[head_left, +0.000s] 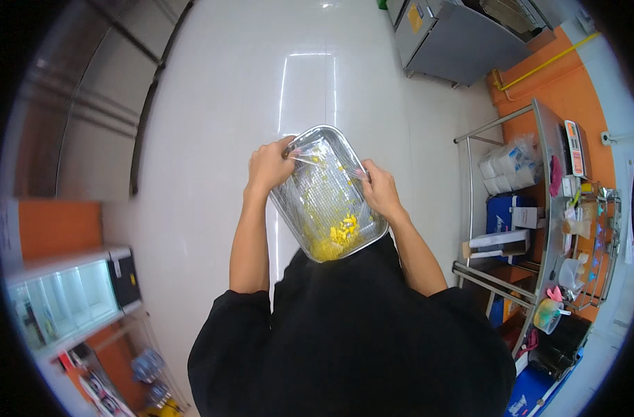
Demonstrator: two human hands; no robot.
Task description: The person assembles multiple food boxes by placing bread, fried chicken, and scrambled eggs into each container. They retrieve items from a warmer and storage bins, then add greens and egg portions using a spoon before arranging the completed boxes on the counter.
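Observation:
Between my two hands hangs a shallow rectangular metal tray (304,217), tilted so its lower end leans against my black shirt. Clear plastic film (315,161) covers it, at least in part, and looks wrinkled at the far end. Yellow chopped pieces (343,231) lie heaped near the tray's lower end, with small bits scattered farther up. My left hand (272,165) is closed on the far left rim, its fingers beside the bunched film. On the right rim, my right hand (379,187) grips the tray with its fingertips reaching inside.
A metal shelf table (549,201) along the right wall bears a scale (574,149), with wrapped white packs (511,165) below. Steel cabinets (101,90) stand at the left, a steel appliance (463,42) at far right. A lit display case (67,295) is at lower left.

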